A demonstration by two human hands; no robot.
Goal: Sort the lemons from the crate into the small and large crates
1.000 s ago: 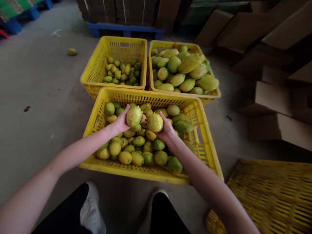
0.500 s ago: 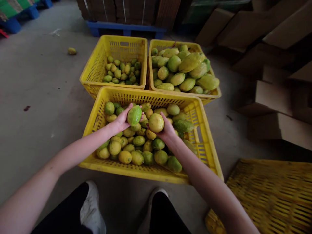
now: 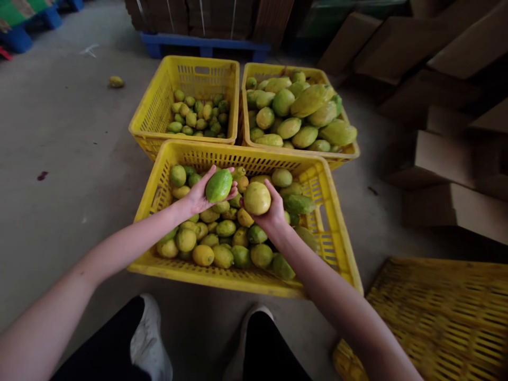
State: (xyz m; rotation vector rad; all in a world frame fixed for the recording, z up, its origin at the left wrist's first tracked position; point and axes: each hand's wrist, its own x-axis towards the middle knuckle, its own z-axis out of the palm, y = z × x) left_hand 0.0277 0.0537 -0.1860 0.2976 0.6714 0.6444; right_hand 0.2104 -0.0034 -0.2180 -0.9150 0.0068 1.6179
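In my left hand (image 3: pixel 199 196) rests a green papaya (image 3: pixel 219 186), lying across the palm with the thumb along its upper side. My right hand (image 3: pixel 275 209) grips a rounder, yellow papaya (image 3: pixel 257 199), its thumb on the far right side. Both hands are held close together over the front yellow crate (image 3: pixel 238 282). Inside that crate lie many loose green and yellow papayas (image 3: pixel 226 228). The two held fruits are a small gap apart.
Behind stand a yellow crate of smaller fruits (image 3: pixel 143 114) and another heaped with larger papayas (image 3: pixel 349 153). One fruit (image 3: pixel 116 82) lies on the floor at left. Cardboard boxes (image 3: pixel 444 153) fill the right side, above a yellow slatted crate (image 3: pixel 440 312). A blue pallet (image 3: pixel 206 45) stands at the back.
The green papaya has turned in my left hand, and its fingers have opened out a little more. My right hand has turned slightly with the yellow papaya and shifted a little to the right.
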